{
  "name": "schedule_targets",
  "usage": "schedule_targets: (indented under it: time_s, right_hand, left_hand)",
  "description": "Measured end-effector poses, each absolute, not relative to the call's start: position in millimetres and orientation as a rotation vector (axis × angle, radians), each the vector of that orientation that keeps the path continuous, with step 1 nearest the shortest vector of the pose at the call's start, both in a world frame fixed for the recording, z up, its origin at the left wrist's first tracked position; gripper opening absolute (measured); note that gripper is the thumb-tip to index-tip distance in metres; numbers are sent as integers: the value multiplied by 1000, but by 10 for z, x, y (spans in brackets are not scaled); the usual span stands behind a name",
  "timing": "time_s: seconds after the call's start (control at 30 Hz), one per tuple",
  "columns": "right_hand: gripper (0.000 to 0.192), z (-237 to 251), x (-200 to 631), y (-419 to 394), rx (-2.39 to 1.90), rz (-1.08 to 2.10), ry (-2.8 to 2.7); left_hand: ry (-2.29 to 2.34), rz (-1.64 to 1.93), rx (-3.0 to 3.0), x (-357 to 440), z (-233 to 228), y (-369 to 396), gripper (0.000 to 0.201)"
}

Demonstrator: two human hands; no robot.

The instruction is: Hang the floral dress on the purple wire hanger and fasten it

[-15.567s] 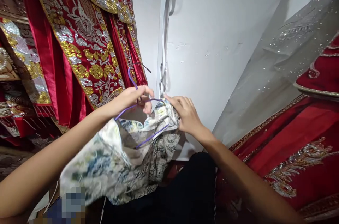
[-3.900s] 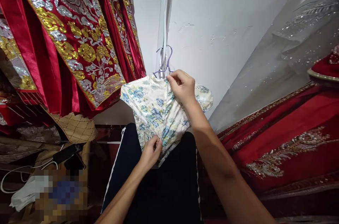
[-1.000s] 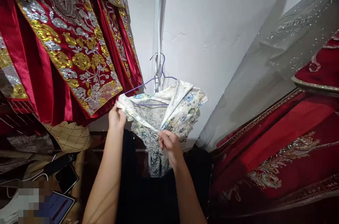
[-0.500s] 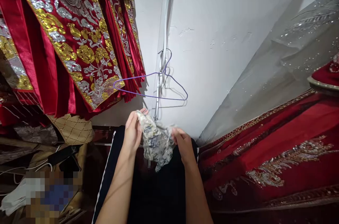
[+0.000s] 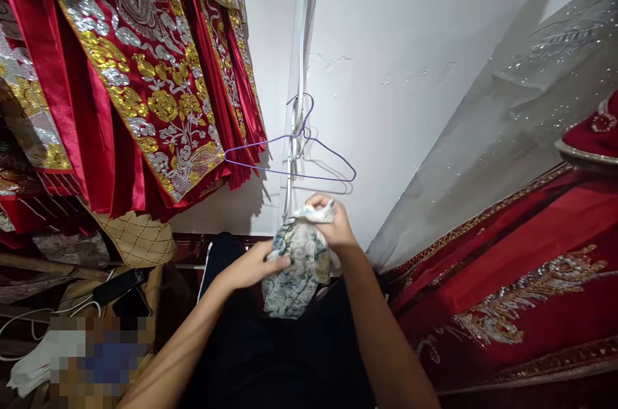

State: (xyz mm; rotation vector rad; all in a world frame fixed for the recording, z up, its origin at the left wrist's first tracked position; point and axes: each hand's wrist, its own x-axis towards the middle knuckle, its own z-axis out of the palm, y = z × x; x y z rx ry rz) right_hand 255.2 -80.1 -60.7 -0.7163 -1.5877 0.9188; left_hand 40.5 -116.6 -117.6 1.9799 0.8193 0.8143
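Observation:
A crumpled piece of thin cloth [image 5: 295,274], pale with a grey-green and bluish print, hangs bunched between my hands above my dark-clothed lap. My left hand [image 5: 255,265] grips its left side, the thumb lying across the front and the fingers hidden behind the fabric. Higher up on the right, my right hand [image 5: 337,221] is closed on the cloth's top edge, where a lighter fold sticks out. Just beyond my hands, a bare purple wire hanger [image 5: 284,172] hangs from a pale vertical strip [image 5: 298,61] at the wall.
Red garments with gold and silver embroidery [image 5: 159,100] hang at the left. Along the right are a sheer sparkling fabric [image 5: 483,125] and a red beaded garment [image 5: 531,254]. At lower left, a wooden rack [image 5: 154,296] holds a black device, white cables [image 5: 91,299] and a blurred patch.
My right hand has risen to the cloth's top edge, and my left hand has shifted lower, thumb now across the front. The cloth is more bunched. The view has shifted slightly.

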Motion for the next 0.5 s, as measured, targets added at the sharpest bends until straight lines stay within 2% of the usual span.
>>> schedule_targets:
  time_s: [0.07,0.13,0.17,0.27,0.43,0.5]
  right_hand:
    - [27,-443,2650,-552,-729,767,-1579]
    - [43,-399,2694,-284,-791,685,-1566]
    - [45,-427,2698,-155,-826,692,-1550]
    - [34,-627,2697,145,-969,812,-1489]
    - [18,-786,2982,242,-1109,714,-1442]
    - [14,-719,3193,192,-1120,658,-1498]
  left_hand:
    - [867,605,2048,266,-1323,-1176,32]
    - [1016,600,2055,104,-1403,-1166,29]
    - [1109,658,2032,17,-1411,-1149,27]
    - [1284,885,1958,-235,-1328,-1064,19]
    - [1167,962,1899,-481,-996,-869,34]
    - [1178,1216,1676,-503,-816,-753,32]
